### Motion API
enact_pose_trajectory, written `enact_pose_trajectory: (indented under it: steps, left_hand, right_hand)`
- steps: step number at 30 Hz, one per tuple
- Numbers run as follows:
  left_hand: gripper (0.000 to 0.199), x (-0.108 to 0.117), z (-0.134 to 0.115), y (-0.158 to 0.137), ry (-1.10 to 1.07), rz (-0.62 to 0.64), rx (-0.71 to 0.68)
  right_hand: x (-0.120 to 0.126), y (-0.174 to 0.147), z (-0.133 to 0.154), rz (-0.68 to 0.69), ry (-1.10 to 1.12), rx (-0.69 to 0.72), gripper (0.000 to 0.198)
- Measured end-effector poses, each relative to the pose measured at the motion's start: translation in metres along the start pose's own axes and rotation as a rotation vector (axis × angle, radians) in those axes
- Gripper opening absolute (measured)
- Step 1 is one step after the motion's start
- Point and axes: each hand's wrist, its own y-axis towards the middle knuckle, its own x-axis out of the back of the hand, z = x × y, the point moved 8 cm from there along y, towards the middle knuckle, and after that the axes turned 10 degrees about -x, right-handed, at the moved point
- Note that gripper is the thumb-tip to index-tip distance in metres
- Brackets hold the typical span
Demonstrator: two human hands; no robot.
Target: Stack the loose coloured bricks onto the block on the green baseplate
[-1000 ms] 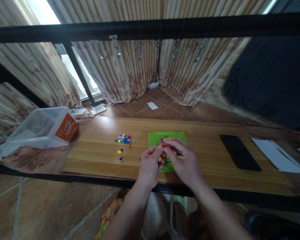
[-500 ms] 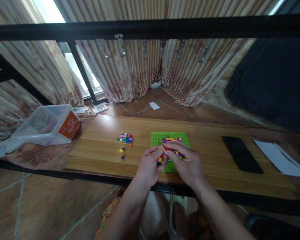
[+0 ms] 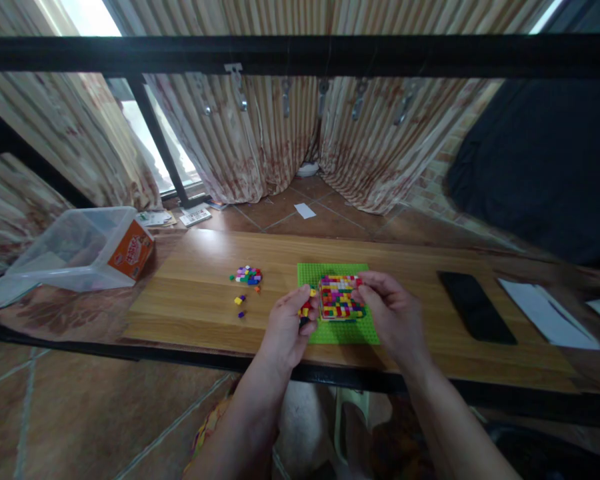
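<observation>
A block of many-coloured toy bricks (image 3: 341, 297) stands on a green baseplate (image 3: 347, 335). At its left side my left hand (image 3: 291, 323) is closed around several small toy bricks (image 3: 306, 311), red, yellow and dark ones, partly hidden by the fingers. My right hand (image 3: 393, 310) is at the block's right edge, thumb and fingertips pinched together by a small red brick (image 3: 359, 283). Whether that brick is loose in the fingers or part of the block is hard to see.
Left of the baseplate lie a pile of loose bricks (image 3: 249, 276) and a few stray ones (image 3: 239, 301). A black phone-like slab (image 3: 476, 307) and white paper (image 3: 547, 313) lie at the right. A clear plastic bin (image 3: 75, 247) stands beyond the wooden board's (image 3: 190, 307) left end.
My hands were together over the block and have moved apart. The right hand has shifted right to the block's edge, the left slightly left, so the block's top now shows.
</observation>
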Motion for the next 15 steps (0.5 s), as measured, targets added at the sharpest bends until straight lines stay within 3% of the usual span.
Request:
enact_pose_trajectory:
  steps: [3,8,11,15]
  left_hand:
    - [0.032,0.003,-0.001,0.001,0.003,-0.005,0.003]
    - [0.03,0.005,-0.001,0.003,0.01,-0.015,0.007]
    - [0.03,0.004,-0.002,0.004,0.013,-0.007,0.001]
    - [0.03,0.004,-0.001,0.005,0.027,-0.007,-0.002]
  right_hand:
    - [0.01,0.008,-0.012,-0.019,0.103,-0.122,0.014]
    - [0.016,0.013,-0.023,0.088,0.285,-0.271,0.022]
    - [0.02,0.015,-0.023,0.08,0.238,-0.248,0.028]
    - [0.027,0.017,-0.021,0.01,-0.022,-0.114,0.029]
